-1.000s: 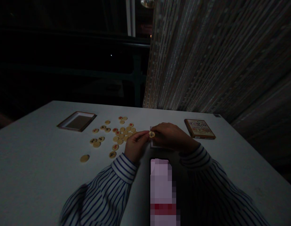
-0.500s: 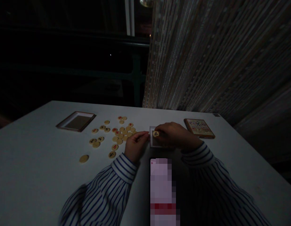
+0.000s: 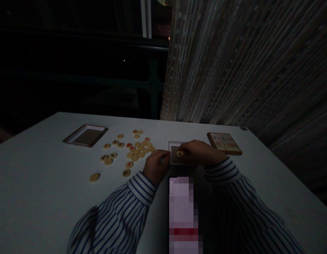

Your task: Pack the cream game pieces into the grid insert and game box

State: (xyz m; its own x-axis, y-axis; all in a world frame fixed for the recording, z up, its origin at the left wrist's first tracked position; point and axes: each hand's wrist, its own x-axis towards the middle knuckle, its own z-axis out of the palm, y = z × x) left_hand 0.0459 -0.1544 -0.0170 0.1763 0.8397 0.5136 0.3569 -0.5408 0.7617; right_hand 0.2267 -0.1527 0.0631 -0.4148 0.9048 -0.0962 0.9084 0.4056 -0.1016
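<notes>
My right hand [image 3: 197, 152] pinches a round xiangqi piece [image 3: 180, 153] with a dark character on its face. It holds the piece over a small shallow box [image 3: 174, 161], whose right part lies hidden under that hand. My left hand [image 3: 157, 166] is closed with its fingertips at the left wall of the same box, gripping that edge. To the left, several pale wooden xiangqi pieces [image 3: 137, 152] lie scattered, some face down, some showing red or dark characters.
An open box half [image 3: 85, 137] rests at the table's far left. A decorated box lid [image 3: 224, 143] lies at the right. In front of me is a phone [image 3: 181, 208] with a blurred screen. A string curtain [image 3: 205, 70] hangs behind the white table [image 3: 47, 197].
My right hand with the piece has shifted slightly right and down over the box. My left hand has moved a little right, its fingers closer against the box's left wall.
</notes>
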